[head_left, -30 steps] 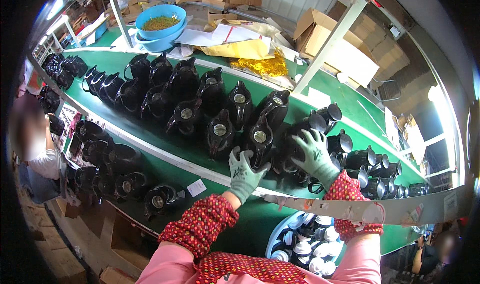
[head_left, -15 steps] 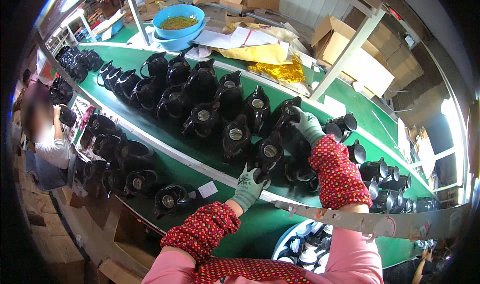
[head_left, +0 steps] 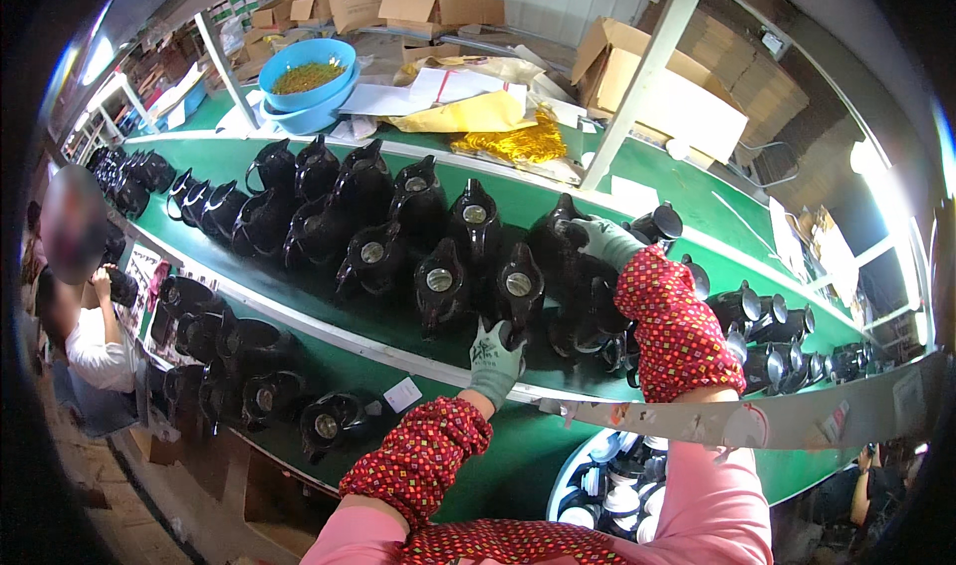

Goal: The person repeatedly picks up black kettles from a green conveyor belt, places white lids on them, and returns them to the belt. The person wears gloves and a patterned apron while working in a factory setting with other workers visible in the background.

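Note:
Black jugs with spouts and loop handles stand in rows on the green bench. My left hand (head_left: 495, 363), in a pale green glove, is closed on the near side of one black jug (head_left: 520, 284), at its handle. A round, pale grey disc shows inside that jug's top. My right hand (head_left: 607, 242), gloved alike, grips the right side of another black jug (head_left: 561, 228) farther back; some of its fingertips are hidden against the jug. Another jug (head_left: 440, 281) stands just left of the left hand's jug.
More black jugs (head_left: 329, 424) stand on a lower green surface at left; others (head_left: 737, 306) lie at right. A white rail (head_left: 329, 328) edges the bench. A blue tub (head_left: 563, 485) of parts sits below. Blue basins (head_left: 309, 117) stand behind. A person (head_left: 100, 346) sits at far left.
The view has shifted, moving the scene leftward. My left hand has slid its jug slightly away from me, closer into line with its neighbour. My right hand has moved from the jug's top to its right side.

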`<action>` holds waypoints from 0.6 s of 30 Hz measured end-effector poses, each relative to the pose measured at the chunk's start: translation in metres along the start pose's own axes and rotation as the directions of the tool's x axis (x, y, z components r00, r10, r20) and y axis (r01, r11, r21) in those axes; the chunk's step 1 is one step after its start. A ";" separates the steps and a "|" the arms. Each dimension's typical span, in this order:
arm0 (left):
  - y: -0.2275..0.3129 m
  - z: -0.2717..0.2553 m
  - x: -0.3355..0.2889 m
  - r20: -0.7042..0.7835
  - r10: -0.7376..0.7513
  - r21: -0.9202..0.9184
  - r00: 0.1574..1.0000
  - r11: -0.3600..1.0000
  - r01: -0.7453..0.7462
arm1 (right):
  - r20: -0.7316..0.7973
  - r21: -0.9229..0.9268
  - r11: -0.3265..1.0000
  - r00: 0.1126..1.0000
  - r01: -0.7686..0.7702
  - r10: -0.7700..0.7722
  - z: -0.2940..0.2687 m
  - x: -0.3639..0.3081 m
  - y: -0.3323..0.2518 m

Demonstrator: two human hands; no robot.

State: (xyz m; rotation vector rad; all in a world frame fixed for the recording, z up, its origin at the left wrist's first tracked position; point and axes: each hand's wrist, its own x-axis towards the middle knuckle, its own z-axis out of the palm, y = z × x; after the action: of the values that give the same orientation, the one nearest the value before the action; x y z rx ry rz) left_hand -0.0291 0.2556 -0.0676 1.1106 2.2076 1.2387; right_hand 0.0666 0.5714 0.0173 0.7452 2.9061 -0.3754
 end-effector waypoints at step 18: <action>0.042 -0.090 -0.084 0.246 0.299 -0.377 0.922 0.906 -0.193 | -0.391 0.373 0.815 0.722 -0.443 0.571 0.009 -0.420 -0.144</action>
State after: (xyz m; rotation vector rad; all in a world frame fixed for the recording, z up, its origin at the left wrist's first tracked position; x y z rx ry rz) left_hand -0.0153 0.1537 0.0122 1.3565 1.5845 1.3901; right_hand 0.3628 0.2545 0.1118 1.8916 2.9041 -0.5654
